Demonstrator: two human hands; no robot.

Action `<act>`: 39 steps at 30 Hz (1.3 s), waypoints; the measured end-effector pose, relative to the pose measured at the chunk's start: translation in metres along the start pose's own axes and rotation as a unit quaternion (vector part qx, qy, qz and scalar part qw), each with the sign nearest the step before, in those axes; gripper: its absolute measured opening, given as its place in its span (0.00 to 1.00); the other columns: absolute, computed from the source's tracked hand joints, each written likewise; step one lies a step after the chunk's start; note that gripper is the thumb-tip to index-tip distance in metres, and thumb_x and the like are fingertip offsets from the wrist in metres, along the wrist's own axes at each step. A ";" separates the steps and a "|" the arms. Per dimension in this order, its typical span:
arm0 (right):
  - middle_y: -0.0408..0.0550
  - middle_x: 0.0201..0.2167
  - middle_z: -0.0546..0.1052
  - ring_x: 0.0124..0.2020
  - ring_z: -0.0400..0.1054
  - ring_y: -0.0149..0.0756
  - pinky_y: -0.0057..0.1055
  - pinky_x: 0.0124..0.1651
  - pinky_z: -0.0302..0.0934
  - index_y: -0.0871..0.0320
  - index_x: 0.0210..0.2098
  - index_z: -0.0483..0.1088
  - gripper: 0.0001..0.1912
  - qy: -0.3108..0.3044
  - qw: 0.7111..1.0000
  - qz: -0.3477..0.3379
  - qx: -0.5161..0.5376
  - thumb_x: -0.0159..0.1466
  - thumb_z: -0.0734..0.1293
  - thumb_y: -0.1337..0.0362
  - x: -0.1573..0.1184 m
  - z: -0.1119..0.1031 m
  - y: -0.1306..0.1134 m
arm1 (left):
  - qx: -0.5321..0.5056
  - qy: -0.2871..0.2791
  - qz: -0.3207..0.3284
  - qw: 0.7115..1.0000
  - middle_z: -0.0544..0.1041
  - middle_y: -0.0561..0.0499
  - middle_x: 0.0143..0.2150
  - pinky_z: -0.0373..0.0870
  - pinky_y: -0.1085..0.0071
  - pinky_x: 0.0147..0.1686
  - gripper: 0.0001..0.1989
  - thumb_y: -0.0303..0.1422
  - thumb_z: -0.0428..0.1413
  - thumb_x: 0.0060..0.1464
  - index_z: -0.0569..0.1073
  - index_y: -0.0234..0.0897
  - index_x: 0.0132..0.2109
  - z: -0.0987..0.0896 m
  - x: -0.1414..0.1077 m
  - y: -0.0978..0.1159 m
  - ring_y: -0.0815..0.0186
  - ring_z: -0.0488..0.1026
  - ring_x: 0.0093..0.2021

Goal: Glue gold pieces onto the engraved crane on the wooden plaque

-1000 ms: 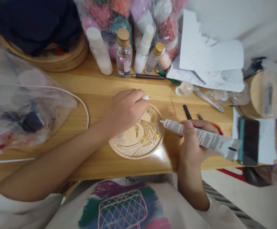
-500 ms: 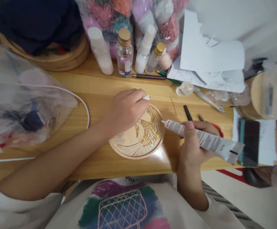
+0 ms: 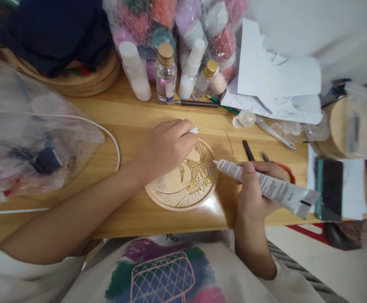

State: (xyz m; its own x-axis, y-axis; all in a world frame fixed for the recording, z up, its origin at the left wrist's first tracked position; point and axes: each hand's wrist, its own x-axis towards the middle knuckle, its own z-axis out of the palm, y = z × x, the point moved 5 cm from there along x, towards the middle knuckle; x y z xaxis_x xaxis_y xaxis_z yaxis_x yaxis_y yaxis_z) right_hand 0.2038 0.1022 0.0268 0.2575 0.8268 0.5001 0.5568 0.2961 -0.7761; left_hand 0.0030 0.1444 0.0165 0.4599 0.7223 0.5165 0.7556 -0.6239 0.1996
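Observation:
A round wooden plaque (image 3: 170, 198) lies on the table, carved with a line pattern partly filled in gold. My right hand (image 3: 255, 189) is closed around a white-grey squeeze tube (image 3: 276, 189), its thin nozzle tip at the plaque's right edge; I cannot tell whether it touches. Over the plaque's upper left rests my left hand (image 3: 170, 145), covering part of the pattern. Its thumb and forefinger pinch a small white cap (image 3: 194, 130) with a thin pin sticking out.
Behind stand a white bottle (image 3: 135, 73), a corked glass bottle (image 3: 166, 75) and other small bottles. Red-handled pliers (image 3: 287, 170), a black stick (image 3: 248, 150) and a phone (image 3: 329, 189) lie right. A plastic bag (image 3: 38, 139) and white cable (image 3: 113, 143) are left.
The tube and my right hand have shifted very slightly left, its nozzle staying by the plaque's right edge. My left hand holds its place. The camera view has tilted a little.

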 end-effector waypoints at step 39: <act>0.31 0.12 0.61 0.13 0.52 0.23 0.24 0.22 0.64 0.55 0.25 0.69 0.16 -0.157 0.727 0.383 0.548 0.52 0.75 0.53 0.025 0.032 0.013 | -0.059 0.115 0.005 0.992 0.79 0.50 0.37 0.77 0.67 0.37 0.07 0.29 0.52 0.66 0.75 0.39 0.40 -0.045 0.012 0.009 0.66 0.76 0.39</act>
State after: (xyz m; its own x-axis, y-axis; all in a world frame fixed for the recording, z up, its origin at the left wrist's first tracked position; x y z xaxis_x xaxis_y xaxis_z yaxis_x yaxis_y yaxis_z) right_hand 0.1923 0.1418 0.0164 -0.1271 0.9675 -0.2187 -0.6625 -0.2469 -0.7072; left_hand -0.0054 0.1340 0.0617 0.3382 0.6381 0.6917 0.6854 -0.6707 0.2836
